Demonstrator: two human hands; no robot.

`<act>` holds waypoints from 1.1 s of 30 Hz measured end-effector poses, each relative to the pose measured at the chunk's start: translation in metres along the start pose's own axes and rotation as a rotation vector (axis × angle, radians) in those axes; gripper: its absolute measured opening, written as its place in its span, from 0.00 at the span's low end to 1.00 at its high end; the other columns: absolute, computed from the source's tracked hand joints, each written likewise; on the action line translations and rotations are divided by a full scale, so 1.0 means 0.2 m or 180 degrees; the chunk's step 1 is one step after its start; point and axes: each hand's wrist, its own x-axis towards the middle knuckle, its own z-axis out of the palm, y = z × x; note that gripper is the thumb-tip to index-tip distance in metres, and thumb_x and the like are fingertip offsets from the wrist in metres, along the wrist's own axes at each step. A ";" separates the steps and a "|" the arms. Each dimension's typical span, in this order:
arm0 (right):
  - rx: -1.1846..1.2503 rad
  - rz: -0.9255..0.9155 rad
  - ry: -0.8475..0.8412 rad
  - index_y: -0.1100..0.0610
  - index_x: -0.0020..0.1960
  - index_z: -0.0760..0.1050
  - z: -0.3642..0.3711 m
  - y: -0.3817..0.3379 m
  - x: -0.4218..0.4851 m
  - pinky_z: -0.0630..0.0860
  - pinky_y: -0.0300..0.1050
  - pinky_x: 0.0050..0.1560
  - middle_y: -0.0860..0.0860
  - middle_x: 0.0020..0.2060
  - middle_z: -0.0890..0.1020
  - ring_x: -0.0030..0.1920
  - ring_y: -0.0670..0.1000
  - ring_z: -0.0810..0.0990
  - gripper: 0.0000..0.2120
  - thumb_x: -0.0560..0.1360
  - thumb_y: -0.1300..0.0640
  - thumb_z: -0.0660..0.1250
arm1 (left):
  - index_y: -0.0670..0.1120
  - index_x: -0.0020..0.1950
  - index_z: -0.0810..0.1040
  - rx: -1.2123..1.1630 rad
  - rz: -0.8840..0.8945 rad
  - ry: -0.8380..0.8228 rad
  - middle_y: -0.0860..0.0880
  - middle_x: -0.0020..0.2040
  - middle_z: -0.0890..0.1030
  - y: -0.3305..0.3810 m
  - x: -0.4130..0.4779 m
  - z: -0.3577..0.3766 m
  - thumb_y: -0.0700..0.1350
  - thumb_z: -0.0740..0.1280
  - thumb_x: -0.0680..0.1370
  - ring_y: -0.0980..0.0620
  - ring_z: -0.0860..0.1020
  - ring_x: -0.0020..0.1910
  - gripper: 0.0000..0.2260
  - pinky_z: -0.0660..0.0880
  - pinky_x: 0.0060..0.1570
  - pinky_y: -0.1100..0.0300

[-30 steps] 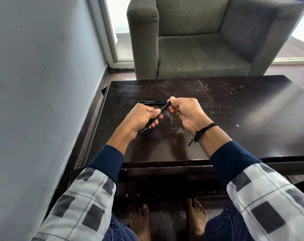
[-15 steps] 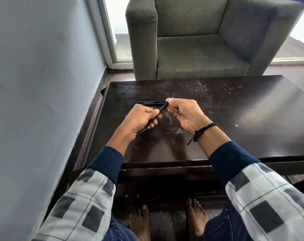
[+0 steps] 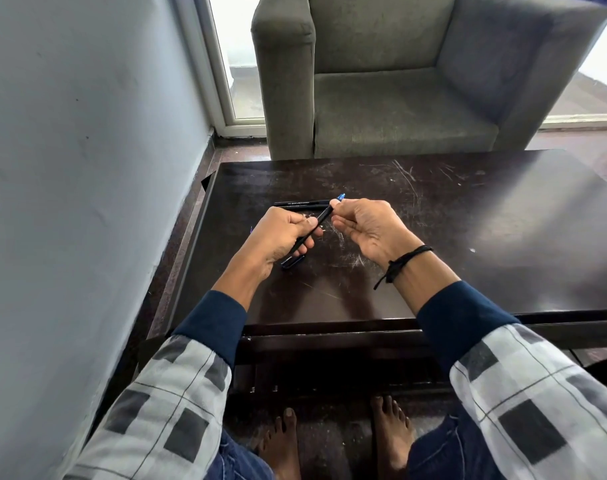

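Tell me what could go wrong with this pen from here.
The right hand only pinches the small blue tip at the top of the pen; it may slip out and drop onto the table. The left hand grips the pen's middle, so a hard pull could bend it. The second pen lying just behind could get knocked.

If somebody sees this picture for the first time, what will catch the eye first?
First, the two hands over the dark table: the left hand grips the barrel of a black pen and the right hand pinches its upper end, where a blue tip sticks out. Just behind them a second black pen lies flat on the table, and a grey armchair stands beyond the far edge.
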 end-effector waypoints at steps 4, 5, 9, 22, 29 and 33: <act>-0.0170 -0.0022 -0.0074 0.62 0.45 0.81 0.00 0.00 -0.02 0.80 0.35 0.38 0.52 0.36 0.82 0.35 0.46 0.81 0.08 0.70 0.63 0.78 | 0.41 0.46 0.85 -0.0022 -0.0004 -0.0011 0.48 0.33 0.81 0.00 0.00 0.00 0.46 0.66 0.82 0.57 0.76 0.30 0.12 0.74 0.31 0.67; -0.0163 -0.0038 -0.0076 0.62 0.43 0.81 0.00 0.00 -0.02 0.80 0.35 0.38 0.52 0.36 0.82 0.35 0.46 0.81 0.07 0.70 0.64 0.78 | 0.41 0.46 0.85 -0.0017 -0.0006 -0.0008 0.47 0.33 0.81 0.01 0.00 0.00 0.46 0.66 0.82 0.57 0.76 0.30 0.12 0.74 0.31 0.67; -0.0160 -0.0079 -0.0099 0.63 0.44 0.82 0.01 0.00 -0.02 0.81 0.35 0.39 0.52 0.39 0.83 0.38 0.46 0.82 0.04 0.71 0.70 0.75 | 0.41 0.46 0.85 -0.0008 -0.0013 -0.0007 0.47 0.33 0.81 0.00 -0.01 0.00 0.46 0.66 0.82 0.57 0.76 0.30 0.12 0.74 0.31 0.66; -0.0089 -0.0090 -0.0045 0.62 0.47 0.82 0.01 0.00 -0.01 0.80 0.35 0.37 0.52 0.40 0.83 0.37 0.46 0.82 0.06 0.72 0.69 0.74 | 0.39 0.47 0.85 0.0009 -0.0047 -0.0003 0.47 0.33 0.81 0.01 -0.01 0.01 0.46 0.66 0.82 0.56 0.76 0.30 0.13 0.73 0.30 0.67; -0.0017 -0.0022 -0.0062 0.64 0.54 0.81 0.00 0.00 0.00 0.81 0.35 0.38 0.54 0.40 0.83 0.38 0.47 0.82 0.14 0.71 0.63 0.78 | 0.40 0.47 0.85 -0.0020 -0.0068 -0.0007 0.48 0.33 0.81 0.01 -0.01 0.00 0.47 0.66 0.82 0.57 0.76 0.30 0.13 0.73 0.30 0.67; -0.0073 -0.0068 0.0047 0.62 0.46 0.82 0.00 0.01 0.02 0.79 0.35 0.35 0.52 0.38 0.82 0.34 0.46 0.81 0.05 0.72 0.64 0.76 | 0.38 0.48 0.85 -0.0045 -0.0100 -0.0042 0.47 0.33 0.80 0.01 -0.01 0.00 0.46 0.66 0.82 0.56 0.75 0.29 0.13 0.73 0.30 0.68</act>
